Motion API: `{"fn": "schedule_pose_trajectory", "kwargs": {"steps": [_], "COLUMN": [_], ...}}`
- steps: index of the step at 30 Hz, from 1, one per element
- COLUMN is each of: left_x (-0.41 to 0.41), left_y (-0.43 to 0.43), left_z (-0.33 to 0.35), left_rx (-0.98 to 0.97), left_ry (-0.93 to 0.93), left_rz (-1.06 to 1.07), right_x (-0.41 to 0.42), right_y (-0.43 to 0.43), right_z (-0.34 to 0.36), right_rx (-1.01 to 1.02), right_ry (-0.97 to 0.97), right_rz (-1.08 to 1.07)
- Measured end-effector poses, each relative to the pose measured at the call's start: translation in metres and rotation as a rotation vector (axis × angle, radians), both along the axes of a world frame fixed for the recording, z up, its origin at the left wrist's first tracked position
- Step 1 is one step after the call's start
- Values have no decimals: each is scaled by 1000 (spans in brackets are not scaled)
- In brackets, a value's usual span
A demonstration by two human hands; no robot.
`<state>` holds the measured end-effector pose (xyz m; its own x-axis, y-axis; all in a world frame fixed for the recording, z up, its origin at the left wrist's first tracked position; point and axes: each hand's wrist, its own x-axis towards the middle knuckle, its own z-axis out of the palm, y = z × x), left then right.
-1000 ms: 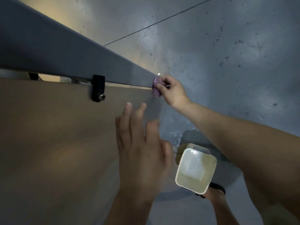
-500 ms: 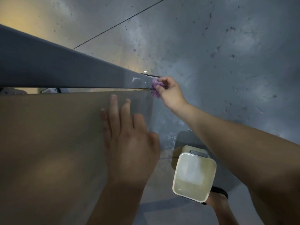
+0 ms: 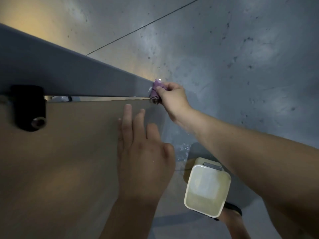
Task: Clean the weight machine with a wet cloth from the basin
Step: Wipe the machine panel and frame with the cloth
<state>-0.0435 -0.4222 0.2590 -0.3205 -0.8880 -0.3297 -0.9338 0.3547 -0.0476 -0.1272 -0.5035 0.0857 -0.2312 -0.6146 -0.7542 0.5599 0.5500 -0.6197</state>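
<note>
I look down along the weight machine: a grey metal beam (image 3: 69, 78) runs from the left to its far end at the centre. My right hand (image 3: 172, 99) grips a bunched purple cloth (image 3: 156, 89) and presses it on that end of the beam. Below the beam is a flat brown panel (image 3: 60, 161). On it rests my left hand (image 3: 143, 152), fingers straight and flat. The cream rectangular basin (image 3: 207, 187) stands on the floor at the lower right, with some water in it.
A black knob with a metal pin (image 3: 29, 109) sticks out under the beam at the left. The grey concrete floor (image 3: 241, 66) is wet near the basin. My foot in a black sandal (image 3: 231, 213) is beside the basin.
My right hand stays with the cloth at the beam's end. My left hand has shifted a little on the brown panel. The view has swung, so the black knob is back in sight at the left.
</note>
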Motion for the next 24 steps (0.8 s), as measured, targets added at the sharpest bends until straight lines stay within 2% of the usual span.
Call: {"fn": "schedule_pose_trajectory", "kwargs": {"steps": [5,9,11,14,16,19,21,24], "left_x": [4,9,8,6,5,5,6,9], "left_y": [1,3,3,4,5,4,3,3], "left_z": [20,14,12,11,10,13,16,18], "left_rx": [-5,-6,-18,-29,-30,-24,-16,-16], "left_ry": [16,-32,-23,-18,-12,-11,2,2], "left_rz": [-4,-38,-33,-12,-2,-7,-9,-19], "right_x": [-4,-5,-1,0,-3,-7,-7,-3], "right_y": [8,-6,-8,3,7,-6,-13,-5], "right_z": [29,0,6,34,37,12,8,30], "right_rx": [-166,61,81,-109,-154,56,125,-41], "right_ry": [59,71,90,81,93,74,61,27], "right_rz": [76,48,31,46,110,112,80,41]}}
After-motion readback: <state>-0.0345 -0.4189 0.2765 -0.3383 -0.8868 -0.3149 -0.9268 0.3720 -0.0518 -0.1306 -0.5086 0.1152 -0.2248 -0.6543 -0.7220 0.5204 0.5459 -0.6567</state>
